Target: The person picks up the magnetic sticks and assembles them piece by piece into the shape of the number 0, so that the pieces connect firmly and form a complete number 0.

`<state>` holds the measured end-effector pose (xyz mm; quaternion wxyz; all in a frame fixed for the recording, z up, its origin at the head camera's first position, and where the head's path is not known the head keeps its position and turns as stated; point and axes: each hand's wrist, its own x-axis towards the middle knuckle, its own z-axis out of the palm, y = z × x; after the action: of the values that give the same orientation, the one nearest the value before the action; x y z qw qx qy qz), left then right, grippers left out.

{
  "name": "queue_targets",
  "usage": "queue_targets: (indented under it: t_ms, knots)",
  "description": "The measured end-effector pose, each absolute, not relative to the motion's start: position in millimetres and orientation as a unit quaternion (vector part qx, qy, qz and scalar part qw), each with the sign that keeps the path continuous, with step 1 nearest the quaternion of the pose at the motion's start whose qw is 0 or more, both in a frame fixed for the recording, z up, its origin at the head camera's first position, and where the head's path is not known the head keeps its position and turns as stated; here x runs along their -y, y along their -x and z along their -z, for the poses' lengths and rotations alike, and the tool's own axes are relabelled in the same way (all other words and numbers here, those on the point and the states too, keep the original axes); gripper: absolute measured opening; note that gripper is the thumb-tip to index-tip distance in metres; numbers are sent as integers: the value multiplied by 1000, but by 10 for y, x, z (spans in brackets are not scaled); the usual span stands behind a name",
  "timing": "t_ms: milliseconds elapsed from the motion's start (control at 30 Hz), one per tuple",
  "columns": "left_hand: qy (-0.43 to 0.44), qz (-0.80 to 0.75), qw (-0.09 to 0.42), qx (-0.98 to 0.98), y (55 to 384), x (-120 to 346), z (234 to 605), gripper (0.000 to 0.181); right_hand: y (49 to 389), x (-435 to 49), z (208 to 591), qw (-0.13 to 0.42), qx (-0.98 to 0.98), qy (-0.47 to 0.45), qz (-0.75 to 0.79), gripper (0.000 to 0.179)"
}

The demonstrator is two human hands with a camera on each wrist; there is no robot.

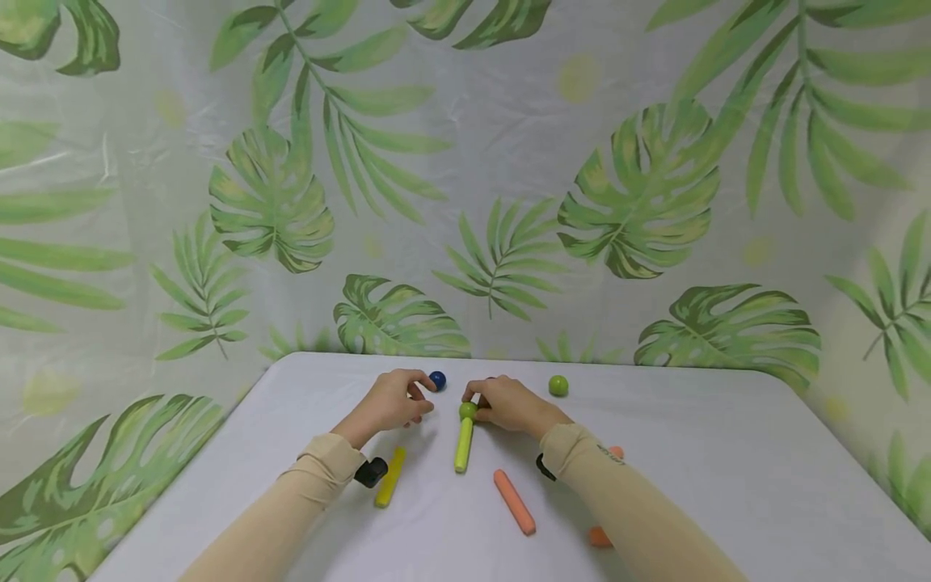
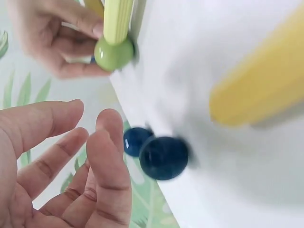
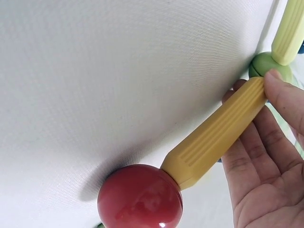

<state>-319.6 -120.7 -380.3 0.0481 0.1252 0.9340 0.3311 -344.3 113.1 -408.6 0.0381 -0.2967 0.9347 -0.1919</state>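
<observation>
My right hand (image 1: 509,404) pinches a green ball (image 1: 468,411) between thumb and fingers. A lime stick (image 1: 462,446) extends from this ball toward me. On the ball's other side, a mustard-yellow stick (image 3: 213,133) runs past the right fingers to a glossy red ball (image 3: 140,197); the hand mostly hides that side in the head view. My left hand (image 1: 396,400) hovers left of the joined pieces, fingers loosely bent with nothing in them. Beyond its fingertips are two dark blue balls (image 2: 164,158), one overlapping the other in the left wrist view.
A yellow stick (image 1: 390,478) lies below the left hand. An orange stick (image 1: 514,501) is nearer me, and orange pieces (image 1: 600,537) are partly covered by the right forearm. Another green ball (image 1: 558,385) sits near the far edge of the white table (image 1: 727,453).
</observation>
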Motion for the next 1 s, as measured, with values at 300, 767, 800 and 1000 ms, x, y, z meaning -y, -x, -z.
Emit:
queue_targets:
  t_ms: [300, 767, 800, 1000]
  knots:
    - [-117, -312, 38, -942, 3396, 1451, 3820, 32, 3444, -1121, 4099, 34, -936, 295, 191, 20]
    - [-97, -340, 86, -932, 3522, 1652, 3926, 40, 3407, -1126, 4079, 27, -934, 300, 192, 19]
    - [-96, -341, 89, -931, 3522, 1658, 3930, 41, 3406, -1126, 4077, 28, -934, 300, 190, 19]
    - [-92, -350, 108, -926, 3525, 1671, 3968, 44, 3410, -1122, 4084, 28, -936, 297, 185, 20]
